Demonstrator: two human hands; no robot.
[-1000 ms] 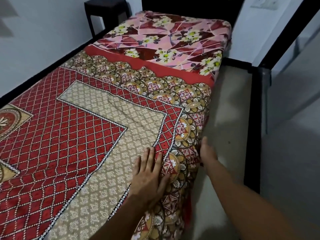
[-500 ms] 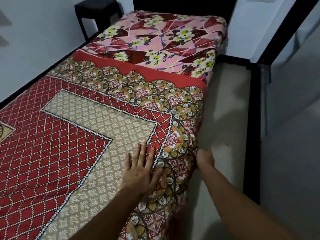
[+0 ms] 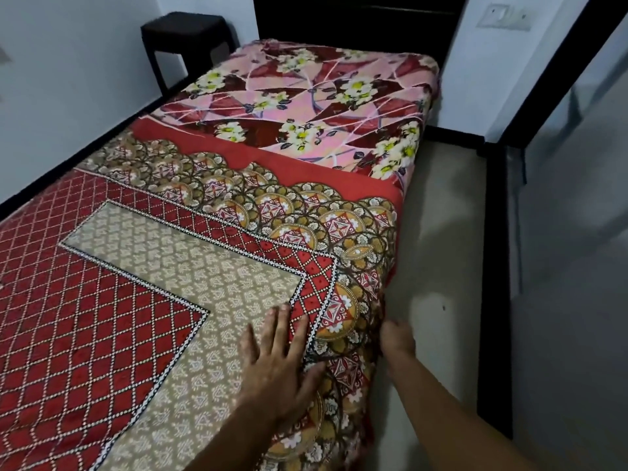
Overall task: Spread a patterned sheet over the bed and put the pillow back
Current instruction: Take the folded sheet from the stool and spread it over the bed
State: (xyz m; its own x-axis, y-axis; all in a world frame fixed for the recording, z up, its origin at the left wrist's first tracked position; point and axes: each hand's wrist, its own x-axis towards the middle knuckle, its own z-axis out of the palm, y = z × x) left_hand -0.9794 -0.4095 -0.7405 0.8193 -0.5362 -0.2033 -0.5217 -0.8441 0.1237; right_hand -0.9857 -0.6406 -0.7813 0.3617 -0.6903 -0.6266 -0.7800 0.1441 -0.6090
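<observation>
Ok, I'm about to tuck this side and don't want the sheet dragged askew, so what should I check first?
1. Left hand flat on the red and beige patterned cloth sheet: ok.
2. Right hand at the sheet's hanging side, grip on it: cannot tell.
3. Sheet smooth around the hands: ok.
4. Sheet covers the head end: not ok, pink floral cover shows bare.
5. Pillow within reach: cannot tell, none in view.

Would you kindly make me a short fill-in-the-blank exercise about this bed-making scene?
1. Of the left hand and right hand, the ____ one lies flat atop the patterned sheet.
2. The flowers on the uncovered floral bedding are ____ with yellow centres.
3. The ____ to be put back is not in view.
Missing words: left; white; pillow.
</observation>
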